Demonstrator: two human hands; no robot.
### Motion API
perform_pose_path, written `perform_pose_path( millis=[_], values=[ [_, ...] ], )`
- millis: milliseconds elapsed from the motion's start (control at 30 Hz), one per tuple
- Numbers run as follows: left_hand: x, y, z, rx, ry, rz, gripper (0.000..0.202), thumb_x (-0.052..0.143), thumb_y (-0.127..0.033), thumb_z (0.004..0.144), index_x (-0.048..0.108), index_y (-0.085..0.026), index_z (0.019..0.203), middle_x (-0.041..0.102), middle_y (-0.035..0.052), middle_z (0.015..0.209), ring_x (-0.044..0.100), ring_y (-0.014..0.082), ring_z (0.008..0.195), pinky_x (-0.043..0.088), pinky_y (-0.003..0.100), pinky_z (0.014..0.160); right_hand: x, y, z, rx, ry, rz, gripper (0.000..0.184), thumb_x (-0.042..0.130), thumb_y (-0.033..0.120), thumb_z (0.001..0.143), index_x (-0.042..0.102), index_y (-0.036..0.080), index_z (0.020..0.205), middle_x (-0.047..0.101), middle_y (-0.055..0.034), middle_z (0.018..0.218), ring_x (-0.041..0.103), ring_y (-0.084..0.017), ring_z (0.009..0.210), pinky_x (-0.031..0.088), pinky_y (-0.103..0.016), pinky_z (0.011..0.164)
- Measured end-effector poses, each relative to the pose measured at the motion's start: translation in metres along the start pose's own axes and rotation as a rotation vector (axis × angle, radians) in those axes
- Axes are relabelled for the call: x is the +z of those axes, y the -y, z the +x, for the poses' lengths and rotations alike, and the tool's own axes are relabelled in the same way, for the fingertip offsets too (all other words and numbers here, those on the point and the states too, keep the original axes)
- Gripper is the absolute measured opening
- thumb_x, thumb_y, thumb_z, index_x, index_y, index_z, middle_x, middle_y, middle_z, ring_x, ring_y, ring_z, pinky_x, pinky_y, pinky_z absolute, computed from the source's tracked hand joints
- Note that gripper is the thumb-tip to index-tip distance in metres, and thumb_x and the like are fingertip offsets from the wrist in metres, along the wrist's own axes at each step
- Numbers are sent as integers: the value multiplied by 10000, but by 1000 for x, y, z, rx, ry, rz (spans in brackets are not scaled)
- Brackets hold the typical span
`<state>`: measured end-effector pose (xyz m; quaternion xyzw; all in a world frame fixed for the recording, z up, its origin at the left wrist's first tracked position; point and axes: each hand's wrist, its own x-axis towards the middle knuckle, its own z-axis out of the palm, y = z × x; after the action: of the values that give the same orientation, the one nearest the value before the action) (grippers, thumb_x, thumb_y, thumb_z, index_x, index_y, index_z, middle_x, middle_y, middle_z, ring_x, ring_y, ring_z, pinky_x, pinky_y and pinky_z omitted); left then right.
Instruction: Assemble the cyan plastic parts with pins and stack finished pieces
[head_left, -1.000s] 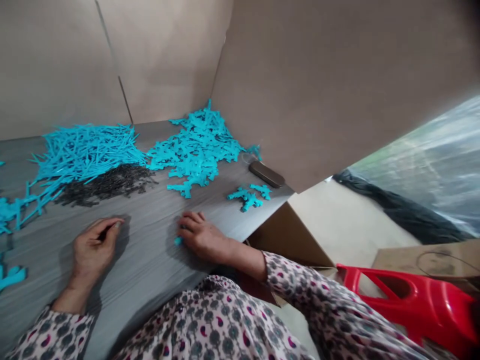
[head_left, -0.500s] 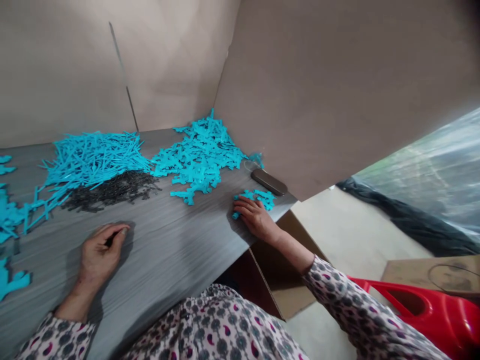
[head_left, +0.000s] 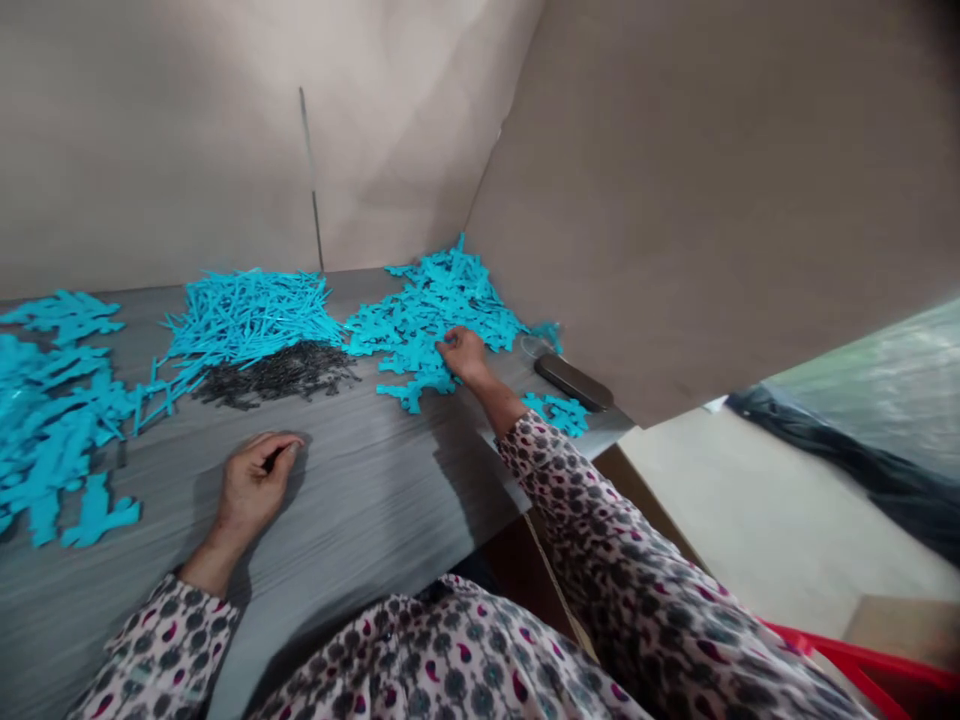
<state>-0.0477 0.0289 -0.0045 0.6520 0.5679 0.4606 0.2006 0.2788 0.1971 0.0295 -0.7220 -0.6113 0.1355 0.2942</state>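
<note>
- The left hand (head_left: 253, 492) rests on the counter (head_left: 360, 530) with its side down. Its grip is closed and it holds a small dark piece (head_left: 274, 459) between the fingers.
- The right hand (head_left: 465, 356) is reached forward, and its fingertips (head_left: 447, 342) are down on the pile of blue cross-shaped pieces (head_left: 429, 318). The fingers are curved, but I cannot tell if this grip has hold of a piece.
- The pile of blue cross-shaped pieces lies loosely on the far part of the counter, near the corner of the cardboard walls (head_left: 675, 200).
- To the left of this pile is a heap of thin blue sticks (head_left: 247, 320), and just in front of the sticks lies a pile of small dark parts (head_left: 274, 373).
- A bigger heap of blue pieces (head_left: 52, 420) lies at the left end of the counter, beyond the left hand.
- A small group of blue pieces (head_left: 556, 413) lies near the counter edge, just in front of a dark oval case (head_left: 574, 382).
- The sleeves of a patterned blouse (head_left: 600, 540) cover both arms.
- Below the counter, on the right, there is a red plastic object (head_left: 885, 680) on the floor (head_left: 757, 520), and a black plastic bag (head_left: 832, 455) lies farther away.
</note>
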Motion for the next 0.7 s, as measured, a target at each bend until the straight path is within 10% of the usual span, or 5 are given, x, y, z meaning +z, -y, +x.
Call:
perform_pose_path(
  millis=[133, 400, 700],
  values=[
    [1, -1, -1, -3, 6, -19, 210, 565, -309, 827, 731, -189, 780, 731, 55, 776, 673, 211, 763, 518, 326, 703, 0, -1, 7, -8, -21, 111, 97, 555, 167, 679, 642, 182, 639, 647, -25, 632, 612, -206, 676, 454, -298, 666],
    [2, 1, -2, -6, -19, -47, 182, 588, -304, 811, 739, -213, 763, 733, 45, 765, 676, 218, 763, 517, 330, 711, -66, 3, 3, -126, -74, 376, 125, 569, 226, 699, 643, 172, 784, 583, 17, 639, 522, -132, 581, 430, -257, 573],
    [-5, -7, 1, -146, -200, -114, 197, 577, -312, 811, 725, -185, 784, 730, 49, 785, 673, 201, 755, 532, 314, 723, -6, 92, -142, -1369, 260, 222, 226, 417, 59, 930, 587, 179, 841, 626, -68, 847, 518, -179, 814, 464, -318, 791]
  ],
)
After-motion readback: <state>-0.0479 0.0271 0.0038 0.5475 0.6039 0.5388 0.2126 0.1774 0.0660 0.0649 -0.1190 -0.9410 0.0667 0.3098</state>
